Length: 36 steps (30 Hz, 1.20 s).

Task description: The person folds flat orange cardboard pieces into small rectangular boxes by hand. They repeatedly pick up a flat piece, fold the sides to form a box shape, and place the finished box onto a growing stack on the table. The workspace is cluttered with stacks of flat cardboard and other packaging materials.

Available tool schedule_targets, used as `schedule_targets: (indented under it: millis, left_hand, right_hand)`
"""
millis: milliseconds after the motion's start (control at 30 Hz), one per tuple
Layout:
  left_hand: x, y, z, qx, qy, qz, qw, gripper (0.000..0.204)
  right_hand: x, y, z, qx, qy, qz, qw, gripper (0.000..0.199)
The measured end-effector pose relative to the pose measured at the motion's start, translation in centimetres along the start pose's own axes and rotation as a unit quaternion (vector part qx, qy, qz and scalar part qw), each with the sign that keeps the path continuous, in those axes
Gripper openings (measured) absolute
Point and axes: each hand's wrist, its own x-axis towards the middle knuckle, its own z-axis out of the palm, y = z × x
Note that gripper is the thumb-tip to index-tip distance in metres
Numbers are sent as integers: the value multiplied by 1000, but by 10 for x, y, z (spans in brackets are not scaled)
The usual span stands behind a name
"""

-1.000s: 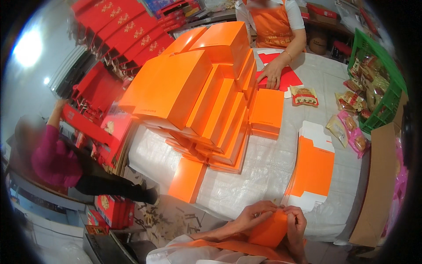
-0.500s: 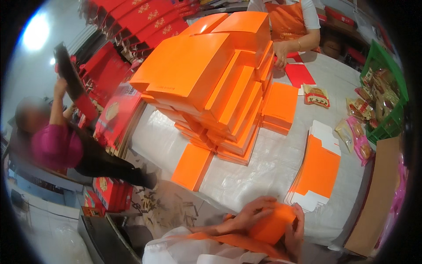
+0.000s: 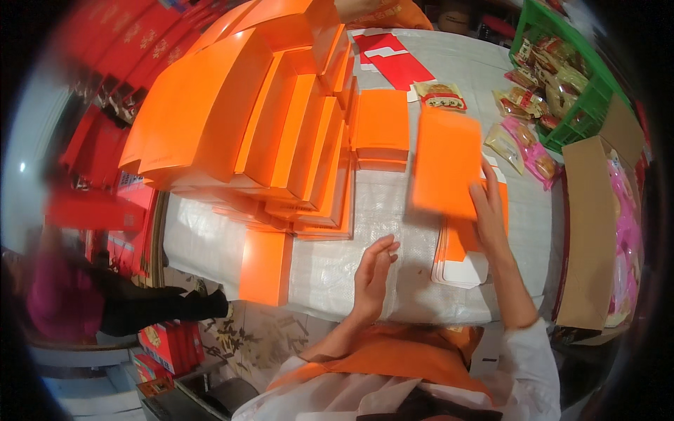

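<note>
My right hand (image 3: 493, 203) grips an orange box (image 3: 447, 161) along its right side, fingers on the edge, and holds it over the table. Beneath it, partly covered, lies a pile of flat orange-and-white box blanks (image 3: 465, 272). Nothing is in my left hand (image 3: 373, 277), which hovers above the table's near side with its fingers loosely bent and the thumb apart. A tall stack of orange boxes (image 3: 203, 105) rises to the left. One single orange box (image 3: 265, 266) lies at the table's near left edge, and a short pile of them (image 3: 382, 123) stands beyond my hands.
At the far right a green crate (image 3: 590, 105) holds packaged snacks, with several packets (image 3: 525, 151) lying beside it. A cardboard carton (image 3: 584, 231) stands along the right edge. Red cards (image 3: 400, 67) lie at the back. A person (image 3: 70, 295) is at the left near red boxes.
The orange box has gone from close to my body out over the table, carried in my right hand. My left hand has let go of it. The view has shifted too.
</note>
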Motion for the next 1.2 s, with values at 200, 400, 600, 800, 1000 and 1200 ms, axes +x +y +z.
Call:
schedule_targets:
  millis: [200,400,600,800,1000,1200]
  left_hand:
    - [-4,-6,6,-3,3,-8,1000,28]
    - [13,-16,15,53,-23,-35,998,30]
    - [56,-66,62,288,-110,103,946,48]
    - [77,-71,100,344,-150,120,919,61]
    - [70,-66,104,347,-115,208,907,55]
    - [73,-37,113,107,-80,14,991,34]
  right_hand:
    - [92,21,31,25,-68,60,996,54]
    - [29,13,-31,-165,-52,0,985,52]
    - [-48,57,-68,-607,-51,-151,779,52]
    - [-44,73,-54,-631,-72,-157,756,55]
    - [-46,71,-56,-562,-84,-212,795,53]
    - [-51,64,-68,-477,-106,-302,818,45]
